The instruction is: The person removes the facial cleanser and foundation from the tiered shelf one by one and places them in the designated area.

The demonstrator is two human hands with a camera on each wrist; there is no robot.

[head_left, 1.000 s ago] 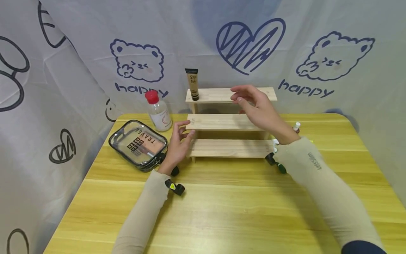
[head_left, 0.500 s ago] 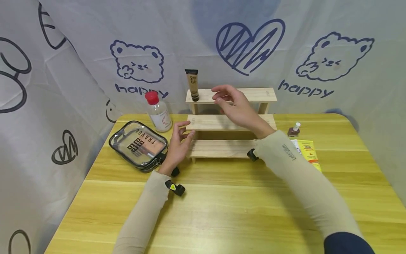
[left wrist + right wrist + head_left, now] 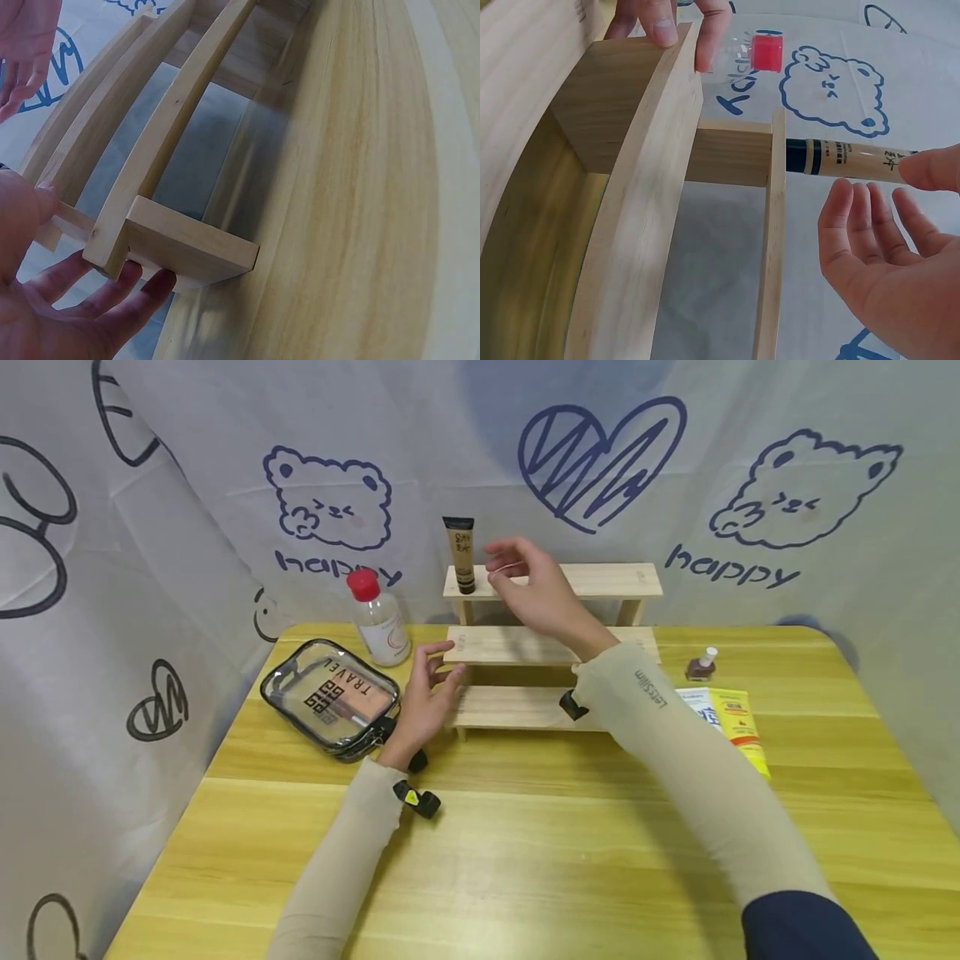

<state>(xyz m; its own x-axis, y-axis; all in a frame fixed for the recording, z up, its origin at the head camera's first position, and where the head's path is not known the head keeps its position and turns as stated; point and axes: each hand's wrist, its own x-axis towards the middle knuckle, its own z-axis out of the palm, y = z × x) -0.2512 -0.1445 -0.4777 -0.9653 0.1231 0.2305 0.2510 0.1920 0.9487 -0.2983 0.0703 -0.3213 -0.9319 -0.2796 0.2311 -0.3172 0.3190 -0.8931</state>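
Observation:
A three-tier wooden shelf (image 3: 517,645) stands at the back of the table. My left hand (image 3: 426,706) holds its left end; the fingers (image 3: 124,300) lie along the side panel and the thumb rests at a tier's edge. On the top tier's left end a beige tube (image 3: 462,556) with a dark cap stands upright on its cap. Just right of the tube hovers my right hand (image 3: 536,589), fingers loosely bent, holding nothing. In the right wrist view the thumb overlaps the tube, while the head view shows a small gap between them.
Left of the shelf are a red-capped clear bottle (image 3: 382,625) and a transparent travel pouch (image 3: 330,700). A small dark nail polish bottle (image 3: 701,666) and a yellow-and-white packet (image 3: 735,722) lie to its right. A printed cloth (image 3: 450,435) hangs behind.
My right hand has moved left above the shelf toward the tube, uncovering the nail polish bottle and the packet. The left hand stays at the shelf's end.

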